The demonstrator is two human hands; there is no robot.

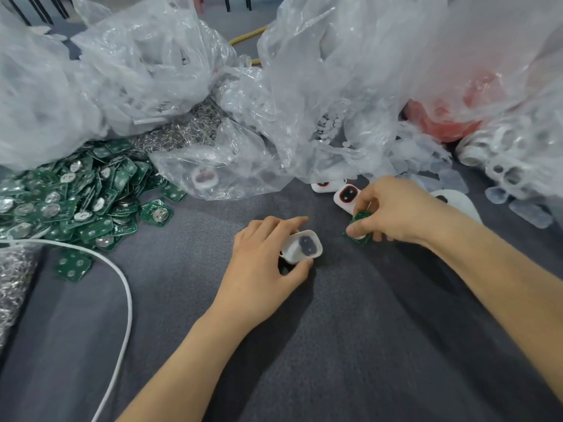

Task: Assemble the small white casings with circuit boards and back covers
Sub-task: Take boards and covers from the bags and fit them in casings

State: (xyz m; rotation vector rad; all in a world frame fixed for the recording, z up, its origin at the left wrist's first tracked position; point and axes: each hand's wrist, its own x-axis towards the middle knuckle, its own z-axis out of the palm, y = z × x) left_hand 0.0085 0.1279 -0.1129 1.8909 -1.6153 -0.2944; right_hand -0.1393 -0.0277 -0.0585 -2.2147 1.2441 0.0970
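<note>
Two hands: left hand point(262, 258) grips casing point(302, 247); right hand point(399, 208) pinches board point(361, 219).
Tip: square board over casing's opening, then press evenly.

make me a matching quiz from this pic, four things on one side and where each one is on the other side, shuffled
Things
1. small white plastic casing
2. single green circuit board
3. heap of green circuit boards
4. thin white cable

Places
A. curving over the grey cloth, lower left
B. held by the left hand
C. piled at far left beside the clear plastic bags
D. pinched by the right hand

Pairs: 1-B, 2-D, 3-C, 4-A
</note>
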